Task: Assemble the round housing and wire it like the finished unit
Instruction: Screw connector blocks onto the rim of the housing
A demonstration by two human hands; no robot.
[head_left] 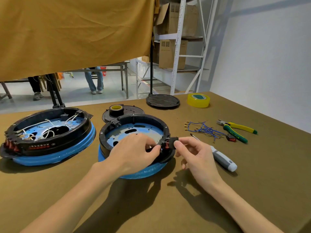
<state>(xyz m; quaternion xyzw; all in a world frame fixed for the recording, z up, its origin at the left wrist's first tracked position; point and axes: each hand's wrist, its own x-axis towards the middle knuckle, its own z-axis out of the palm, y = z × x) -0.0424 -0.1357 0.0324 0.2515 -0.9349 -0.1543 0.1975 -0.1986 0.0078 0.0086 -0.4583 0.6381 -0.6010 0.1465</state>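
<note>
Head view shows the round housing [134, 130] at the centre of the frame on the counter [252, 190], its black ring open on top and no wires inside yet. On its rim at the lower right sits the switch block [168, 145], with a red rocker showing. Your left hand [134, 151] reaches across the ring from the left, fingers curled and pinching the block's inner side. Your right hand [191, 150] comes from the right, thumb and forefinger closed on its outer end. So the block lies between your two grips, and I judge any seating push runs along the rim's radius. The blue wire bundle [202, 130] waits right of centre, nearer your right hand. The finished unit [48, 130] sits at the left.
</note>
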